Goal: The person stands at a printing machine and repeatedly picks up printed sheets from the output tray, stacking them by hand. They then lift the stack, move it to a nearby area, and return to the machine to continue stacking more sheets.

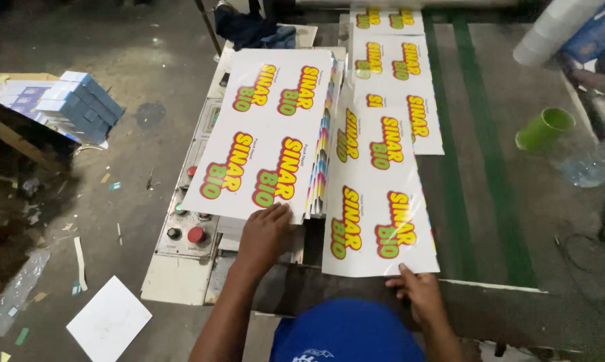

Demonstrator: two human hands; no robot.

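Glossy white printed sheets with red, yellow and green lettering (376, 201) lie in an overlapping row up the centre of the frame, on a dark conveyor bed with green stripes (497, 167). The right hand (416, 295) rests with fingers spread flat on the nearest sheet's bottom edge, gripping nothing. Left of centre, the left hand (265, 234) presses loosely open fingers on the lower edge of a thick stack of the same sheets (269, 127). Below the stack sits a grey control panel with red buttons (188, 231). A green plastic cup (544, 129) stands at the right.
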